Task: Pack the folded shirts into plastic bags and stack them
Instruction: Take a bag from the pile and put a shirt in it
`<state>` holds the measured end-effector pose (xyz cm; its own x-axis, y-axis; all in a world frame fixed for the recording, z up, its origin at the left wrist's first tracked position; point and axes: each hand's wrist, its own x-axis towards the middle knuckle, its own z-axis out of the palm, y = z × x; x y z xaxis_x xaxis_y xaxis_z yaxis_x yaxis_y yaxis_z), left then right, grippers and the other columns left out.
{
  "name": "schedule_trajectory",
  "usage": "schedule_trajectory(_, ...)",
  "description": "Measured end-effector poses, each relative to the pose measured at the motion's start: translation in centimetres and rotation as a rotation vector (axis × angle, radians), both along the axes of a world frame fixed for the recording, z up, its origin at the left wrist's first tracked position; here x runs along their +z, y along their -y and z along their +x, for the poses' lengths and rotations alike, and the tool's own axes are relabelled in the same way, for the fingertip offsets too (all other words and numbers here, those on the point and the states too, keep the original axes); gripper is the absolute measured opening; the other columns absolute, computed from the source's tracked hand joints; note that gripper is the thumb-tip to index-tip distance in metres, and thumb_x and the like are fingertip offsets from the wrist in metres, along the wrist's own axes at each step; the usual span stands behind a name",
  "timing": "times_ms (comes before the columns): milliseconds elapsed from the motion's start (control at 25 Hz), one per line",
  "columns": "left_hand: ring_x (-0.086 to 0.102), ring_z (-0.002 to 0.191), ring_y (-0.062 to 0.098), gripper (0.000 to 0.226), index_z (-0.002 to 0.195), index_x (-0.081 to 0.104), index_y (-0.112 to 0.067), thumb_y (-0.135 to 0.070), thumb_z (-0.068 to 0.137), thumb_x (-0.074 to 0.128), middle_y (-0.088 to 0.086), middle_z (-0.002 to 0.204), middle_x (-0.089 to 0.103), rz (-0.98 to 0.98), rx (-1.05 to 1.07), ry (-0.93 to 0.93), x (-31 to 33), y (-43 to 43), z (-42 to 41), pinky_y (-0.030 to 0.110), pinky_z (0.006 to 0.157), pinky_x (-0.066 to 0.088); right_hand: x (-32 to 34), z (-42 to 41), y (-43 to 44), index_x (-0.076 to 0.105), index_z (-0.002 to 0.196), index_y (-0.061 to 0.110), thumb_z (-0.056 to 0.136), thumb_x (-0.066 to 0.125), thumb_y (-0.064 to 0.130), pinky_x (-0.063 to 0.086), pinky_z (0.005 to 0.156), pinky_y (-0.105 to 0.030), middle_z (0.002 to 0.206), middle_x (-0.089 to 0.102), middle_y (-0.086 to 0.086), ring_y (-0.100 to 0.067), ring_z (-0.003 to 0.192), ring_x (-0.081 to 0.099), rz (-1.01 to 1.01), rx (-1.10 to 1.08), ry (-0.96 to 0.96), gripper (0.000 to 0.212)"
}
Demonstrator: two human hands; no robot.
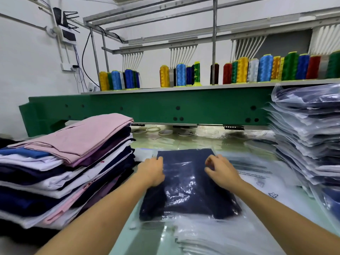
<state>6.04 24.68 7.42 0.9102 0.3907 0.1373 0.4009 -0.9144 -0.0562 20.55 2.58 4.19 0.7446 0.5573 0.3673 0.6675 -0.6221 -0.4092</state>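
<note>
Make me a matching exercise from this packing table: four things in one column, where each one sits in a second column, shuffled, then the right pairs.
Things
1. pink shirt
2. navy shirt
3. bagged shirts
4. thread cones

Places
A. on the shelf above the green machine
B. tall stack at the right edge of the table
C. top of the unbagged pile on the left
D. centre, partly in a plastic bag that the left hand and right hand hold

Pairs: 1-C, 2-D, 3-B, 4-A
</note>
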Motion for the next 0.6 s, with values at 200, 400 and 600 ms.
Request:
schedule_trajectory(200, 0.045, 0.132, 0.034, 0.045, 0.139, 0.040, -0.012, -0.025, 0.096, 0.047, 0.011, 0.145, 0.047, -0.114, -0.005, 0.133, -1.2, -0.2, 8.1, 0.044, 0.105, 0.039, -0.2, 4.8, -7.2, 0.047, 0.140, 0.023, 0.099, 0.045, 0.043, 0.036, 0.108, -0.044, 0.142, 0.045, -0.005, -0.029, 0.134, 0.040, -0.185, -0.088, 0.090, 0.046)
schedule_trajectory(400, 0.025, 0.149, 0.024, 0.055, 0.155, 0.031, -0.023, -0.026, 0.102, 0.040, -0.001, 0.162, 0.032, -0.253, -0.084, 0.222, -3.4, -1.6, 15.4, 0.044, 0.122, 0.014, -1.7, 9.3, -12.2, 0.021, 0.157, 0.040, 0.097, 0.030, 0.056, 0.001, 0.120, -0.062, 0.169, 0.009, -0.001, -0.033, 0.155, 0.003, -0.368, -0.005, -0.030, 0.063)
schedule_trajectory(600, 0.015, 0.154, 0.020, 0.054, 0.154, 0.032, -0.038, -0.048, 0.102, 0.022, -0.013, 0.163, 0.029, -0.367, 0.000, 0.150, -7.0, -3.7, 17.8, 0.055, 0.123, -0.004, -4.0, 11.8, -12.9, -0.002, 0.150, 0.060, 0.080, 0.016, 0.077, -0.013, 0.107, -0.076, 0.170, -0.008, -0.002, -0.042, 0.152, -0.015, -0.516, 0.038, -0.085, 0.075)
